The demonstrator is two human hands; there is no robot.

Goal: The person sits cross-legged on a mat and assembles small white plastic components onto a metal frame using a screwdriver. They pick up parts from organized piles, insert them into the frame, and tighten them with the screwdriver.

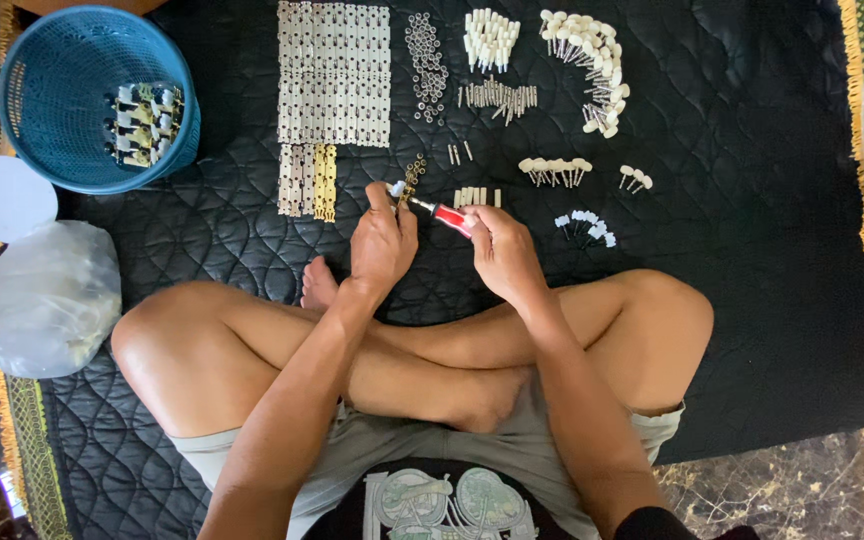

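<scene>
I sit cross-legged on a black quilted mat (pixel 752 260). My left hand (pixel 382 245) pinches a small brass and white part (pixel 409 183) above the mat. My right hand (pixel 504 255) grips a red-handled screwdriver (pixel 449 215), its tip pointing left at that part. Both hands hover just in front of my crossed legs. Close beyond them lie a short row of small pale pegs (pixel 476 197) and a strip of metal pieces (pixel 307 180).
A blue plastic basket (pixel 82 150) with several assembled parts stands at the far left, beside a white lid (pixel 7 198) and a clear plastic bag (pixel 37 300). Rows of metal strips (pixel 334 75), washers (pixel 426 65), screws (pixel 500 98) and white knobs (pixel 592 65) lie along the mat's far side.
</scene>
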